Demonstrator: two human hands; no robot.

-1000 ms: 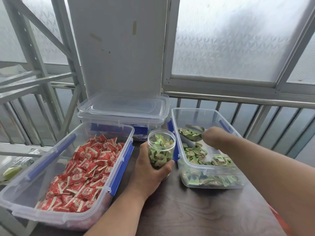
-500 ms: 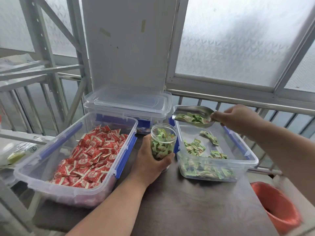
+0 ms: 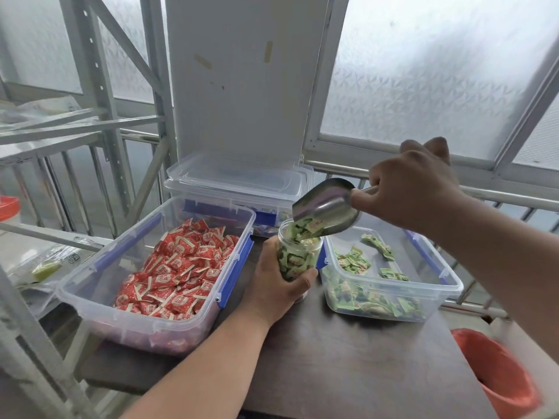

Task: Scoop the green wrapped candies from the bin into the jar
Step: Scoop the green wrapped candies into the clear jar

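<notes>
Right hand (image 3: 414, 189) gripping scoop (image 3: 326, 207), now tipping green candies (image 3: 305, 226) into jar (image 3: 298, 255); left hand (image 3: 275, 285) gripping jar, nearly full.

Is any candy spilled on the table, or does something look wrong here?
Nothing stands out. No candy lies on the table. The scoop tips green candies into the jar, which the left hand holds upright.

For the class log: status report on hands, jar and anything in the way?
Left hand grips jar. Right hand tips scoop, green candies sliding in. Nothing blocking the jar mouth.
</notes>
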